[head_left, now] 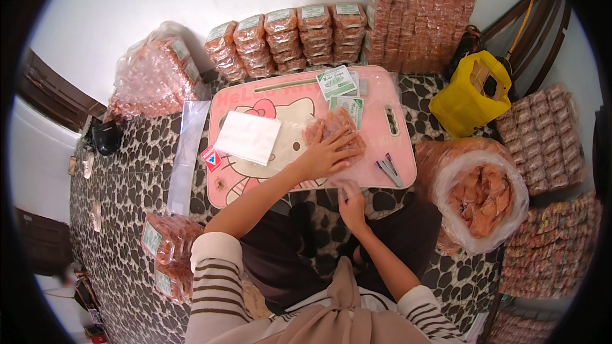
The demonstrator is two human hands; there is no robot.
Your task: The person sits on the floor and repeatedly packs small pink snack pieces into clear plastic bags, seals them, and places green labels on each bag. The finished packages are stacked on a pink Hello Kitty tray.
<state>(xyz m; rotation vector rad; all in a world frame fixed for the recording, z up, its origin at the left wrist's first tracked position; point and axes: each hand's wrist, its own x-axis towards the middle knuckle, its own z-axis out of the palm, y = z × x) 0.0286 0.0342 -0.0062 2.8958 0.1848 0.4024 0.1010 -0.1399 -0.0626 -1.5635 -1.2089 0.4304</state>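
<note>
My left hand lies spread and flat on a clear plastic bag of orange-pink pieces on a pink cartoon-cat folding table. Close to the table's near edge, my right hand has its fingers closed on the open end of that bag. A stapler rests near the table's right corner. Green-and-white printed labels lie beyond the bag, one partly beside it. To the left are a stack of white sheets and a small red-and-white box.
Filled packs stand stacked along the wall. A large open sack of orange pieces and a yellow bag stand at the right. Clear plastic sleeves and labelled packs lie left of the table.
</note>
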